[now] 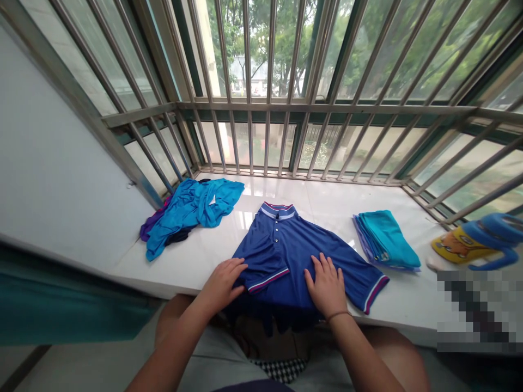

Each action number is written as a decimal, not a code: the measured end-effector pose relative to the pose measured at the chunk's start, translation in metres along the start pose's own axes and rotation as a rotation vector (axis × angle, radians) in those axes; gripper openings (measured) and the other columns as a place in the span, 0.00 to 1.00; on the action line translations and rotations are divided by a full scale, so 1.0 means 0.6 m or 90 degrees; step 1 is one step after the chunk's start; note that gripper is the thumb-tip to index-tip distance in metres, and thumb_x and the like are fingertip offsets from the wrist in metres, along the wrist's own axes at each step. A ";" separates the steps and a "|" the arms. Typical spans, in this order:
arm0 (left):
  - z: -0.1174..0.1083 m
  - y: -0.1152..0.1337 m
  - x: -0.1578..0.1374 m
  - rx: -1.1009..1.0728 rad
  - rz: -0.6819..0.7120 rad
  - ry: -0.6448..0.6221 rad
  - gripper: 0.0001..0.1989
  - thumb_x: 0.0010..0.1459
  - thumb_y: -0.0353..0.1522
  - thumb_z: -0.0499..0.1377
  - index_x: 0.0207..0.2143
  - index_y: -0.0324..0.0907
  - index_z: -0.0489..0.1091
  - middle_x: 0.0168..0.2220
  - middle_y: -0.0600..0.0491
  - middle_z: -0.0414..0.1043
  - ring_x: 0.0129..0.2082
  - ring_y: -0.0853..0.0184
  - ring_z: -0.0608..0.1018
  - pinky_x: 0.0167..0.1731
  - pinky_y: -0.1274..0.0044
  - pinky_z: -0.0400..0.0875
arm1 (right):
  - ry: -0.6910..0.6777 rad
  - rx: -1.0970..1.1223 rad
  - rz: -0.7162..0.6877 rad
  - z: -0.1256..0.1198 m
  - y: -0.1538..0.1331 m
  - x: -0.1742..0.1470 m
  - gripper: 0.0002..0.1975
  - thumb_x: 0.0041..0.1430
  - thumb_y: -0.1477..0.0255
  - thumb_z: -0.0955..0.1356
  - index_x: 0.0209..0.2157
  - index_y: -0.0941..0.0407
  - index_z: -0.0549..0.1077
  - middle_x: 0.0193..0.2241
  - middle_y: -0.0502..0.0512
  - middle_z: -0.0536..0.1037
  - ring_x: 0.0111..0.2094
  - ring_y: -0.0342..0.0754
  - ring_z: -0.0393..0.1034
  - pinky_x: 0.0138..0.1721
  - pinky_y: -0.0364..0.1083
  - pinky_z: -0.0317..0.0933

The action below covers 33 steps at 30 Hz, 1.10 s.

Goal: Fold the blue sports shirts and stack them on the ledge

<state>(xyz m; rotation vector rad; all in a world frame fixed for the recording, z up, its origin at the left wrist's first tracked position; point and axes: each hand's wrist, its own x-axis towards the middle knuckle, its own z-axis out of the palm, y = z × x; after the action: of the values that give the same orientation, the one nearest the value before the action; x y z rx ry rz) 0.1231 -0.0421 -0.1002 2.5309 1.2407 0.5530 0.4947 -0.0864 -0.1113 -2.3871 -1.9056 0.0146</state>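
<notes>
A dark blue polo shirt (294,245) lies in front of me on the white sill, collar pointing away and its lower part hanging over the near edge. One sleeve is folded inward across the front; the other spreads out to the right. At the shirt's left edge, beside the folded sleeve, rests my left hand (223,283), fingers stretched out. My right hand (327,283) lies flat on the shirt's right half with fingers apart, a thin band around the wrist. Neither hand grips the cloth visibly.
A loose heap of turquoise, purple and dark clothes (196,207) lies at the left. On the right sits a neat folded stack of clothes (384,237), with a yellow and blue bottle (469,242) beyond it. Metal window bars (267,136) enclose the sill's back and sides.
</notes>
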 end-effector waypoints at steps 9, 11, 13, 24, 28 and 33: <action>-0.026 -0.040 -0.020 -0.017 -0.044 0.044 0.19 0.67 0.32 0.65 0.60 0.49 0.74 0.57 0.46 0.79 0.58 0.53 0.79 0.60 0.60 0.75 | 0.053 0.144 -0.139 -0.045 -0.042 0.019 0.20 0.75 0.66 0.62 0.58 0.57 0.78 0.62 0.67 0.77 0.63 0.60 0.70 0.67 0.57 0.60; -0.027 -0.037 -0.019 0.000 -0.017 0.040 0.16 0.67 0.31 0.65 0.57 0.49 0.76 0.56 0.46 0.79 0.57 0.54 0.80 0.58 0.61 0.75 | 0.022 0.217 -0.188 -0.071 -0.081 0.047 0.17 0.77 0.66 0.62 0.55 0.56 0.79 0.53 0.64 0.82 0.55 0.55 0.76 0.60 0.50 0.65; -0.027 -0.035 -0.015 0.026 0.022 0.040 0.13 0.67 0.30 0.66 0.53 0.48 0.78 0.53 0.46 0.80 0.53 0.54 0.80 0.54 0.63 0.76 | -0.007 0.241 -0.208 -0.093 -0.129 0.087 0.15 0.77 0.67 0.63 0.54 0.55 0.79 0.50 0.61 0.83 0.53 0.53 0.77 0.58 0.47 0.65; -0.020 -0.021 -0.001 0.061 0.066 0.065 0.06 0.68 0.26 0.63 0.43 0.46 0.76 0.39 0.51 0.79 0.41 0.58 0.79 0.42 0.66 0.72 | -0.211 0.147 -0.210 -0.084 -0.322 0.363 0.14 0.68 0.61 0.73 0.42 0.59 0.84 0.46 0.68 0.85 0.49 0.60 0.80 0.51 0.49 0.68; -0.028 -0.037 -0.016 -0.002 0.025 0.146 0.06 0.72 0.27 0.59 0.46 0.46 0.75 0.41 0.50 0.80 0.43 0.59 0.80 0.45 0.66 0.73 | -0.235 0.210 -0.237 -0.071 -0.362 0.410 0.15 0.73 0.61 0.69 0.44 0.56 0.84 0.42 0.60 0.86 0.44 0.52 0.80 0.46 0.44 0.67; -0.035 -0.078 -0.036 0.018 -0.098 0.225 0.07 0.71 0.28 0.58 0.47 0.46 0.74 0.42 0.49 0.81 0.43 0.57 0.81 0.47 0.65 0.75 | -0.240 0.275 -0.219 -0.056 -0.396 0.432 0.19 0.78 0.66 0.63 0.63 0.55 0.76 0.43 0.56 0.87 0.36 0.44 0.80 0.41 0.40 0.68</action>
<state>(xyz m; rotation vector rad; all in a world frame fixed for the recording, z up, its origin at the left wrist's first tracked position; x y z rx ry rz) 0.0691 -0.0302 -0.1048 2.4002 1.5548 0.9818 0.3235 0.2157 -0.0483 -1.8476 -2.1614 0.8122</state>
